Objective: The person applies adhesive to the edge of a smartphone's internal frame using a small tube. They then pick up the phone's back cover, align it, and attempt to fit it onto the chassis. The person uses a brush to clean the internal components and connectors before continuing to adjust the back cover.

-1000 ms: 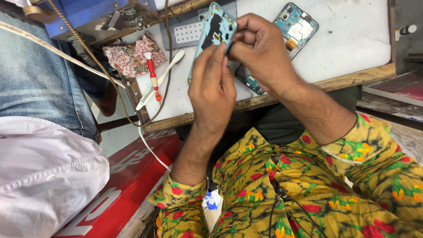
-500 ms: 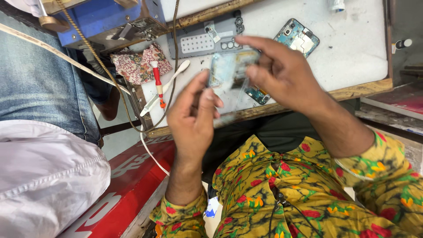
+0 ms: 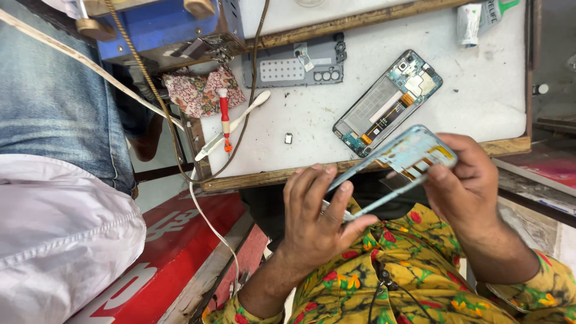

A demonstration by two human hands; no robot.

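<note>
I hold a pale blue phone frame [image 3: 401, 161] edge-on between both hands, over my lap and just below the table's front edge. My left hand [image 3: 315, 217] grips its lower end with the fingers wrapped over it. Pinching the upper end, where orange flex strips show, is my right hand [image 3: 468, 183]. An opened phone [image 3: 387, 103] with its board and battery bay exposed lies on the white work mat [image 3: 486, 90] just above my hands. A grey phone back cover [image 3: 295, 67] lies farther back.
A red-handled screwdriver [image 3: 224, 117] and a white tool [image 3: 235, 123] lie at the mat's left edge beside a flowered cloth [image 3: 201, 90]. A small dark part [image 3: 288, 138] sits on the mat. A blue box [image 3: 162, 30] with cables stands behind. Another person in jeans [image 3: 54, 96] is at left.
My hands brought the phone frame down from above the table toward my lap and turned it edge-on. The view shifted, showing more of the mat.
</note>
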